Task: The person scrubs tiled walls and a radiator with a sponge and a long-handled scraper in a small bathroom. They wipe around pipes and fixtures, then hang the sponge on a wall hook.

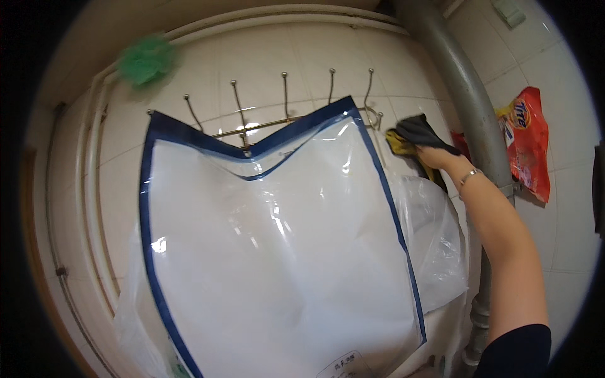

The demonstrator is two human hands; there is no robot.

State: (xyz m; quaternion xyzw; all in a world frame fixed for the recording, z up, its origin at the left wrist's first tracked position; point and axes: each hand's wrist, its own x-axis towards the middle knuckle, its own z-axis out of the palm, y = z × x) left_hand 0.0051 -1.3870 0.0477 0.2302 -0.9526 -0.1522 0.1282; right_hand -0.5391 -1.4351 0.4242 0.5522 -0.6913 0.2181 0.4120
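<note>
My right hand point(432, 158) reaches up to the wall, shut on a dark grey and yellow cloth point(418, 132) beside the right end of a metal hook rack point(264, 124). Part of the cloth hangs below the hand. In front of the rack hangs a large clear-fronted plastic bag with dark blue edging point(279, 236), its top sagging in the middle. A translucent plastic bag point(435, 245) hangs behind its right side, just below the cloth. My left hand is out of view.
A thick grey pipe point(465, 85) runs down the tiled wall, right of the rack. Beyond it hangs a red Tide packet point(529, 146). Thin white pipes point(92, 189) run along the left and top. A green mesh bath puff point(145, 61) hangs at upper left.
</note>
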